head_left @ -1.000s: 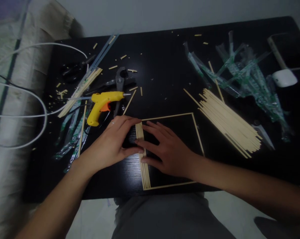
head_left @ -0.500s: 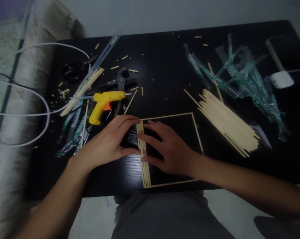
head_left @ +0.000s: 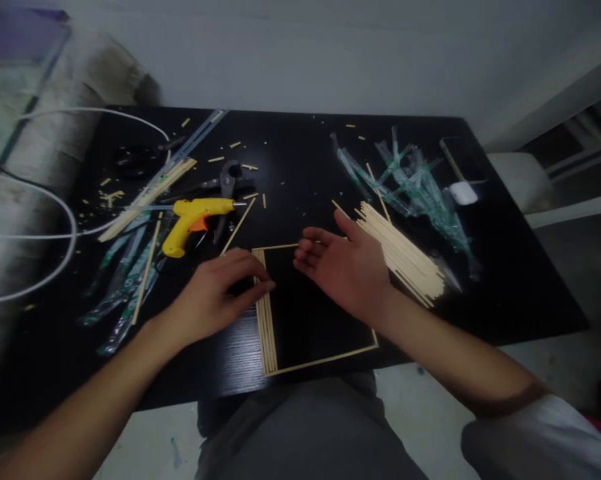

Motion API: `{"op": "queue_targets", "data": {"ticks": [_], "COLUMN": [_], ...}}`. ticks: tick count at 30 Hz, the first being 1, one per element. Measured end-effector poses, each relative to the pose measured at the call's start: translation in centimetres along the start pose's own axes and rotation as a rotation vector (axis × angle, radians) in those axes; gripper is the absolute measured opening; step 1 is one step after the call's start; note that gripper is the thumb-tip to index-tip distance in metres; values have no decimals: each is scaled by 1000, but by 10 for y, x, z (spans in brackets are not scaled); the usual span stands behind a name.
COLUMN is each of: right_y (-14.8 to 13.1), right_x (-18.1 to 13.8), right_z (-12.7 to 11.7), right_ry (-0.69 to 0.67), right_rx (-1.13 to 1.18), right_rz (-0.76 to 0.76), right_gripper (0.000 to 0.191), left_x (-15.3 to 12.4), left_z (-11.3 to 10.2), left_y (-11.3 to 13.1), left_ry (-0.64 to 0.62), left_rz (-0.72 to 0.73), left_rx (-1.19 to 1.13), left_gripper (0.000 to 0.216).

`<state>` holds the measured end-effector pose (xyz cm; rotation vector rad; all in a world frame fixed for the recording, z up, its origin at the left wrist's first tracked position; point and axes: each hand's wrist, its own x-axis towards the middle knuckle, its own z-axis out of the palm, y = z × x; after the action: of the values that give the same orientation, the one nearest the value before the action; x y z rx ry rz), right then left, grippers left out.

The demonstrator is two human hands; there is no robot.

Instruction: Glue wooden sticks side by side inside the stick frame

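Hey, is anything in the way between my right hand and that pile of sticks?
Nothing visible. The right hand overlaps the edge of the stick pile in this view, though I can't tell whether they touch. The plastic wrappers lie beyond the pile, and the yellow glue gun is off to the left.

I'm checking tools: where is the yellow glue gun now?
In the head view, the yellow glue gun lies on the left of the black table, beyond the left hand, its front end overlapping the dark pliers.
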<state>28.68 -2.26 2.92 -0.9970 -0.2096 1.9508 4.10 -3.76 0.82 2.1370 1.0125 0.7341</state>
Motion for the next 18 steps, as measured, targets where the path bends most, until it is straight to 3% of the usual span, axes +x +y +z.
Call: {"op": "queue_targets", "data": {"ticks": [3, 5, 7, 9, 11, 14, 16, 18], "right_y": [6, 10, 14, 18, 22, 21, 10, -10], "right_x": [-7, -13, -19, -25, -31, -38, -42, -44], "right_z": [10, 15, 17, 17, 14, 4, -8, -26], "right_ry": [-52, -118, -176, -233, -304, -350, -263, -113], "right_rx": [58, 47, 5, -71, -178, -404, -651, -1014], "right_rz": [27, 5, -65, -182, -318, -510, -661, -816], "right_gripper": [61, 59, 56, 52, 50, 48, 41, 24], "left_x": [4, 7, 9, 10, 11, 11, 9, 3], "left_z": [21, 38, 53, 66, 74, 68, 52, 27], "left_y": [27, 43, 52, 56, 57, 55, 50, 41], "left_ry": [-99, -113, -49, 22, -3, -48, -41, 42], "left_rz": [-149, -308, -451, -503, -474, -421, -409, -405], "left_rx": [-199, -348, -473, -638, -762, -797, -750, -581], "left_gripper": [21, 31, 45, 46, 46, 48, 45, 45]}}
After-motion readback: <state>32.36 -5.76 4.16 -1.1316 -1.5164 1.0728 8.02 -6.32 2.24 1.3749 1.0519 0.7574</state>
